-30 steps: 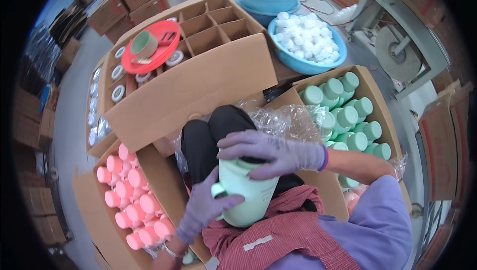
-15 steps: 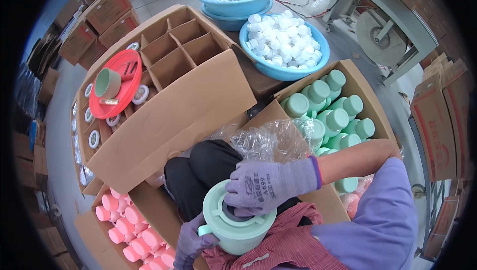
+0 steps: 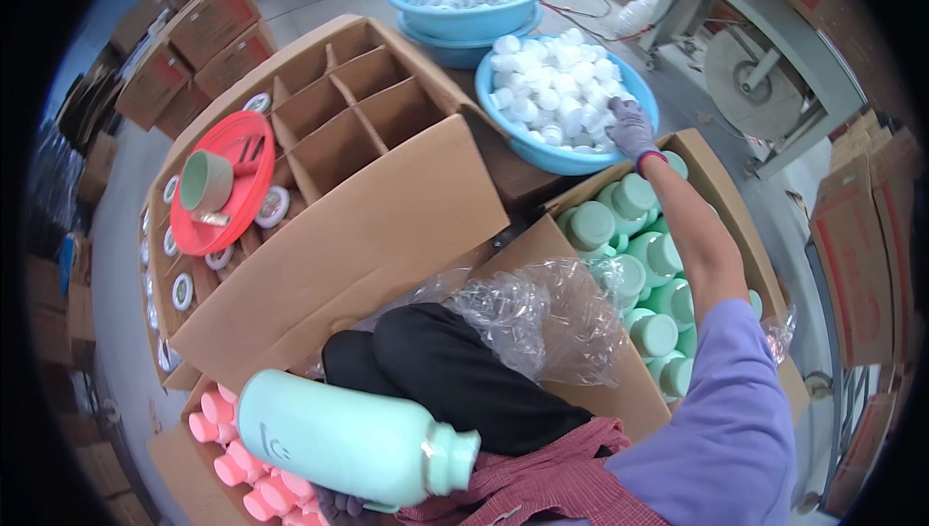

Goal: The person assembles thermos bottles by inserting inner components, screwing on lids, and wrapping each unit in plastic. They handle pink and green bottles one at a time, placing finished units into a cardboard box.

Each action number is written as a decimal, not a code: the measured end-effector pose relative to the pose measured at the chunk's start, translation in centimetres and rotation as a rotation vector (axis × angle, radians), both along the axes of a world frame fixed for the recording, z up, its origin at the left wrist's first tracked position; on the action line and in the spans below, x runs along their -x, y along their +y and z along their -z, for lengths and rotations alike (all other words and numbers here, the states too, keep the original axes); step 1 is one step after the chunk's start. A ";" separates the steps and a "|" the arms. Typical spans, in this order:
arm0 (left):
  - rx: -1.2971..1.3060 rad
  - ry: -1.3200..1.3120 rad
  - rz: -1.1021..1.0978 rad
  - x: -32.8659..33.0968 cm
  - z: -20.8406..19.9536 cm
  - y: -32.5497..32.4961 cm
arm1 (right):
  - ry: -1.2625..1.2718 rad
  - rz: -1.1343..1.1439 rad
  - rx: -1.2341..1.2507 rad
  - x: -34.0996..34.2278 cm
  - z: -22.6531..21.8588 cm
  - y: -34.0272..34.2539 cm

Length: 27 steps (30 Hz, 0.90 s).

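A mint-green thermos jug (image 3: 334,434) with a small smiling face on its side lies tilted over my lap, its narrower neck end to the right. My left hand (image 3: 344,507), gloved in grey-purple, grips it from below by the handle side; most of the fingers are hidden under it. My right arm stretches far out to the right. At its end my gloved right hand (image 3: 632,127) has its fingers apart and touches the white plastic stoppers (image 3: 556,90) at the right side of a blue basin (image 3: 552,160).
Mint-green jugs (image 3: 658,255) fill a carton at right; pink ones (image 3: 276,492) fill another at lower left. A divided carton (image 3: 339,245) bears a red lid (image 3: 247,134) with a green cup (image 3: 206,180). Clear plastic wrap (image 3: 542,318) lies beside my knees. Another basin (image 3: 464,13) holds clear rings.
The jug has tipped from upright to lying on its side and moved left in my left hand. My right hand has left its top and reached out to the basin of stoppers.
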<state>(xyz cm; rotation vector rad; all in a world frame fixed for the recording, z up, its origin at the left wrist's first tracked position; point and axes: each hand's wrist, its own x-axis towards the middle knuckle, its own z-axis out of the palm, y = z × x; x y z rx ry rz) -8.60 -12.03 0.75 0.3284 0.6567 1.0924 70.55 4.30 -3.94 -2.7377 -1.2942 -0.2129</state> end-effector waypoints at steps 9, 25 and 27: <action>0.202 -0.697 -0.176 -11.7 -4.1 0.5 | 0.954 -0.741 -0.760 27.6 -9.7 -5.7; -0.145 -0.588 -0.234 -12.3 -3.4 1.2 | 0.900 -1.143 -0.600 45.9 -17.5 -4.7; -0.157 -0.529 -0.270 -11.7 -2.9 1.7 | 1.148 -1.078 -0.738 47.6 -14.6 -2.3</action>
